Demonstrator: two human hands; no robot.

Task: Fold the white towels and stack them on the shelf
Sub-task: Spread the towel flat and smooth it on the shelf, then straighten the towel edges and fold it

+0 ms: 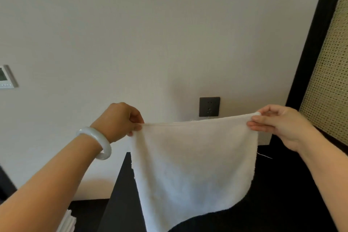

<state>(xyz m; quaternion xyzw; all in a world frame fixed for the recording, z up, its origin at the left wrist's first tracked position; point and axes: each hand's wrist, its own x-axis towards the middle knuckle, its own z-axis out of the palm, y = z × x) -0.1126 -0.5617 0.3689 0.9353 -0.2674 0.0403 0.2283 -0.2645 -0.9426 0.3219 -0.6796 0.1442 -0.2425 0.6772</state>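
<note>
towel axis: your white towel (192, 165) hangs with its top edge level, spanning left to right.
left hand (120, 120): pinches the left corner.
right hand (278, 124): pinches the right corner.
next: bring the corners together, likely.

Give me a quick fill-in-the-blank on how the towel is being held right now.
1. The left hand and the right hand each pinch a top ____ of the white towel.
2. A white bracelet sits on the ____ wrist.
3. A dark socket is on the wall just ____ the towel's top edge.

Missing words: corner; left; above.
</note>
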